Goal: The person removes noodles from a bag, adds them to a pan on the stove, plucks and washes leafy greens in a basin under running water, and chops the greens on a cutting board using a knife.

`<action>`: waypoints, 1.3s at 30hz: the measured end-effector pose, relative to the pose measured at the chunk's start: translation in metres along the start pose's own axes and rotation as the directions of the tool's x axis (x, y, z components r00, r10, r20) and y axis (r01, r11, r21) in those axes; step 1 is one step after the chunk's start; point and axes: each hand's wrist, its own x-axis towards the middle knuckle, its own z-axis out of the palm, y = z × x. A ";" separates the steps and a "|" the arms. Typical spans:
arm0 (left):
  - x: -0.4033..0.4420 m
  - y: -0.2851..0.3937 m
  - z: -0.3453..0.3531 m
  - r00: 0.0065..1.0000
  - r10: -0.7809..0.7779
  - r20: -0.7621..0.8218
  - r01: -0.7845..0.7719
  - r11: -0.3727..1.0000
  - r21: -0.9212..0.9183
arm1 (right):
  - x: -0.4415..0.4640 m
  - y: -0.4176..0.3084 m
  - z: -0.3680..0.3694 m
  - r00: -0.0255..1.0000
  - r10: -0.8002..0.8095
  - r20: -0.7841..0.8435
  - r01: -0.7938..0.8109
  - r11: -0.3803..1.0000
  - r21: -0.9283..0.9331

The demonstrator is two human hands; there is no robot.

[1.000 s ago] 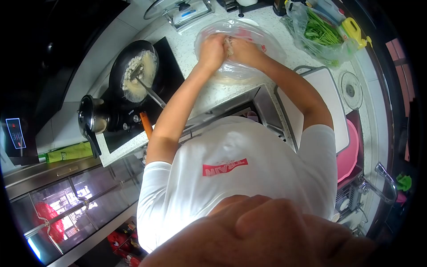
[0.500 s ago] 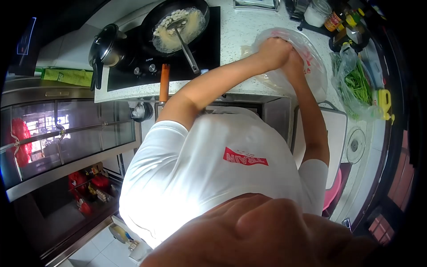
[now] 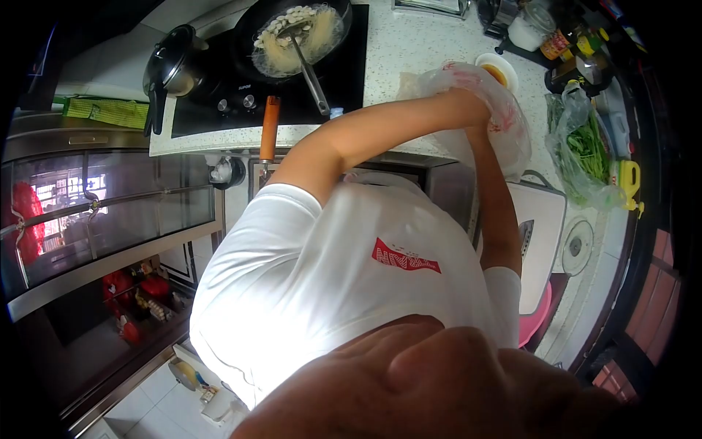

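Both my hands are together at a clear plastic bag [image 3: 504,135] with red print on the counter. My left hand [image 3: 468,108] lies over the bag with its fingers turned away and hidden. Below it, my right hand [image 3: 477,130] is mostly covered by the left hand and the bag, so its fingers do not show. A white bowl [image 3: 510,71] with brown liquid stands just behind the bag.
A wok [image 3: 245,53] holding pale noodles and white pieces, with a metal spatula [image 3: 311,79], sits on the black stove [image 3: 201,121]. Left of it is a pot [image 3: 175,62]. Bagged greens [image 3: 587,146] and a white cutting board [image 3: 545,212] are at right.
The view has swung, so the stove shows farther right. The bag is bunched narrower around my hands, and the bowl behind it has come into sight.
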 end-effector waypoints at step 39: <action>0.066 -0.028 -0.128 0.846 0.042 0.532 0.478 0.385 -0.789 | 0.015 -0.147 -0.124 0.973 -0.229 -0.026 0.188 0.856 -0.482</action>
